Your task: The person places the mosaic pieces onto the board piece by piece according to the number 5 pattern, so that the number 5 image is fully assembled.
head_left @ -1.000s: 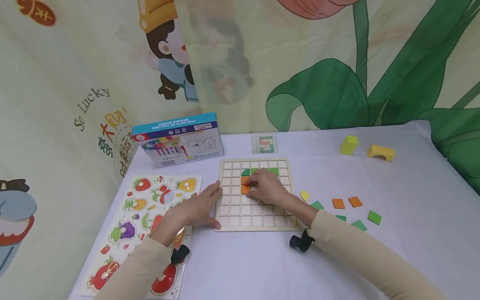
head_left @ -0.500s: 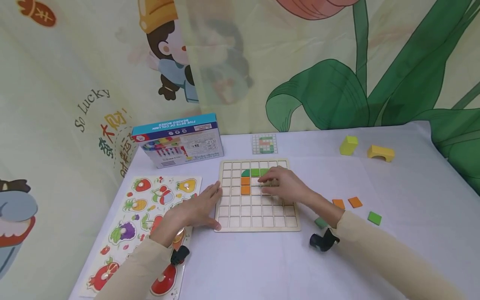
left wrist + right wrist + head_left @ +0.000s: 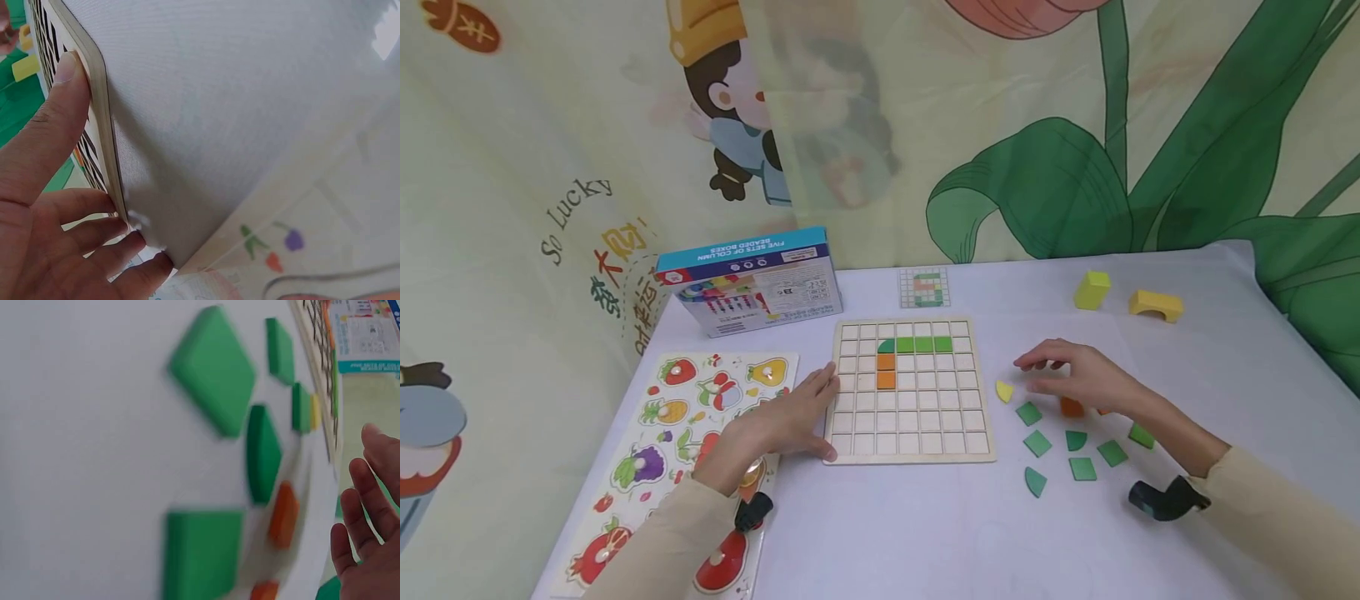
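Observation:
The pale wooden grid board (image 3: 936, 421) lies flat, with my left hand (image 3: 775, 429) at its left edge. In the left wrist view, the thumb (image 3: 65, 94) touches the rim and the fingers spread along the edge. A green quarter-circle tile (image 3: 887, 346) and a row of green square tiles (image 3: 923, 344) sit in the grid, above two orange square tiles (image 3: 886, 371). To the board's right, my right hand (image 3: 1078, 375) hovers over loose tiles with nothing between its relaxed fingers. Nearest its fingertips is a yellow tile (image 3: 1004, 391); an orange tile (image 3: 1072, 407) is partly covered.
Loose green square tiles (image 3: 1037, 442) and green quarter-circles (image 3: 1035, 482) lie right of the board. A small pattern card (image 3: 924, 287) and a cardboard box (image 3: 752, 287) are behind it. A fruit puzzle board (image 3: 655, 417) lies left. Yellow-green (image 3: 1092, 290) and yellow arch (image 3: 1156, 306) blocks stand back right.
My right hand has left the orange tiles on the board and moved right, over the loose tiles. My left hand keeps its place at the board's edge.

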A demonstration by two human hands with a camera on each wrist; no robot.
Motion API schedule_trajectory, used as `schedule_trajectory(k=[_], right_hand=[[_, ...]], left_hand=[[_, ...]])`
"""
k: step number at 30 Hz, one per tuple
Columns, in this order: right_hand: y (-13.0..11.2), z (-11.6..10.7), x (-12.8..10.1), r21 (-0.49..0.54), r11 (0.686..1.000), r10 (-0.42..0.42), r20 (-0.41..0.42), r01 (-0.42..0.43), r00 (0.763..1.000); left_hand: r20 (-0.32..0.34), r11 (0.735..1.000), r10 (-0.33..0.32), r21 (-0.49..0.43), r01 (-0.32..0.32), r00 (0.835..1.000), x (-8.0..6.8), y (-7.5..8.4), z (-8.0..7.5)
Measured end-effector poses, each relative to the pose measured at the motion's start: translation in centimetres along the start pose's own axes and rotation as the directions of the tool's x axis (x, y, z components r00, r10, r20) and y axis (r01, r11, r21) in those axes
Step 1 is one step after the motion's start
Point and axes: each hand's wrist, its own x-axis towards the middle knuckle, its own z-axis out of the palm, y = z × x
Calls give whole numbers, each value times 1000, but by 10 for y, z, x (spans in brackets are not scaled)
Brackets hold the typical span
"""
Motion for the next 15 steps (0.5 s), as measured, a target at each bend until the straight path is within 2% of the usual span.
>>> schedule_trajectory(k=[9,15], right_hand=[[39,-8,-30,-92,996,-16,-1,16,1000],[45,-9,-38,-151,988,-46,-7,45,999]], left_hand=[[-3,1000,5,-9,-5,1000,1,0,0],[-2,1000,7,-3,-7,1000,1,0,0]])
